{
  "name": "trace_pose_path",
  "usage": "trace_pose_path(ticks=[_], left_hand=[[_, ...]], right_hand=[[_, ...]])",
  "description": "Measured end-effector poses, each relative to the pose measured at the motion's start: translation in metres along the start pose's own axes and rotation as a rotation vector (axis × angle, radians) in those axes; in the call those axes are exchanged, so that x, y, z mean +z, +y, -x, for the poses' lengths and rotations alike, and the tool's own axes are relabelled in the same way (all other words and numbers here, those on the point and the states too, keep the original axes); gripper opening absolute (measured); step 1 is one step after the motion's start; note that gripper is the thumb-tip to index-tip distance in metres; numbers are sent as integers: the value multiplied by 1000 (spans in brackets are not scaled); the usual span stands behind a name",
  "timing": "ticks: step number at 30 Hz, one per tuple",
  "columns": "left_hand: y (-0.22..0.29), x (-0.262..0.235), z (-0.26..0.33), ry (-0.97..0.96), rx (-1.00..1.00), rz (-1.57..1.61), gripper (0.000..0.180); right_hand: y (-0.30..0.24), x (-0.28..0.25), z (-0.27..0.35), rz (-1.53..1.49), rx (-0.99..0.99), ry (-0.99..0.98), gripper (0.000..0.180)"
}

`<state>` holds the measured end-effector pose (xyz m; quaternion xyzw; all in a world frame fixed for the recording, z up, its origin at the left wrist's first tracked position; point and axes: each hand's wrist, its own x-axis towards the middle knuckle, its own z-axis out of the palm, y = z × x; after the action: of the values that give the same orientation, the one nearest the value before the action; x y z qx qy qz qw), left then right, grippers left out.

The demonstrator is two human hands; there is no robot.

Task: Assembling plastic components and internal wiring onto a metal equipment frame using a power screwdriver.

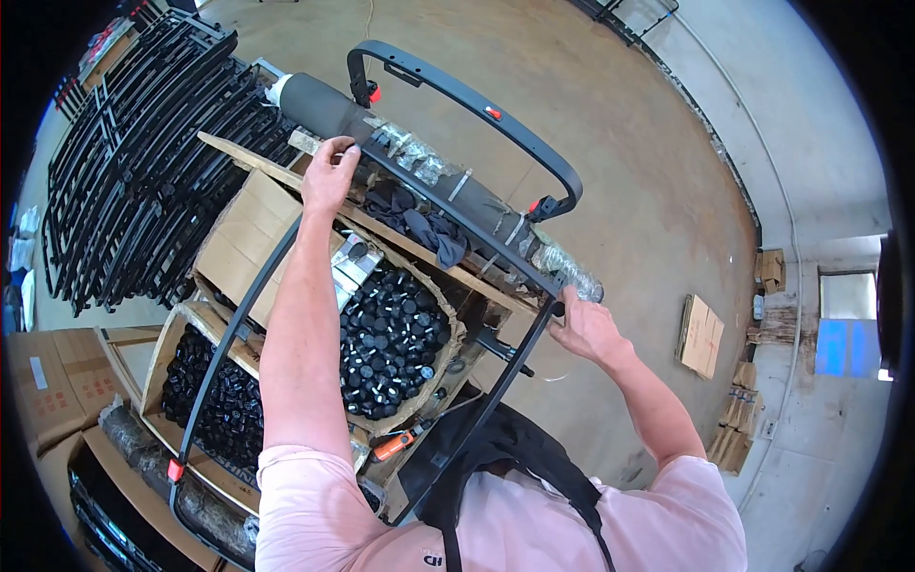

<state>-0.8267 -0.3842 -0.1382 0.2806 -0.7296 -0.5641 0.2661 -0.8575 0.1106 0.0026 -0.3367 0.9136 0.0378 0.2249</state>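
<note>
I stand over the work bench and hold a black metal frame with both hands. My left hand is at the far left corner of the frame, near the far edge of the bench, and its fingers are curled narrow around the bar there, close to the dark foam roller. My right hand is at the right corner of the frame, at the right end of the bench; the fingers are closed around the joint where the cross bar meets the side bar, but I cannot tell how tight. The frame lies across the bench and its two long side bars come down toward my body. I judge that the work is somewhere in the middle: the frame looks already assembled, with small red clips on it, and I think it is only being positioned now. Under the frame, cardboard boxes full of small black caps stand open. An orange tool lies near the near edge of the bench, not touched. Many similar frames are stacked on the floor at my left.
</note>
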Motion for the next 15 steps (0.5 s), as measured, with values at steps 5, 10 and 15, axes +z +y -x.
trace_pose_path(ticks=[5,10,15], left_hand=[[16,9,6,11,45,-242,30],[9,3,6,7,12,-139,30],[24,16,10,-1,-16,-127,31]], right_hand=[[9,0,-8,122,-7,-37,45],[-18,-26,-8,236,129,-141,44],[-2,-28,-3,431,21,-388,48]])
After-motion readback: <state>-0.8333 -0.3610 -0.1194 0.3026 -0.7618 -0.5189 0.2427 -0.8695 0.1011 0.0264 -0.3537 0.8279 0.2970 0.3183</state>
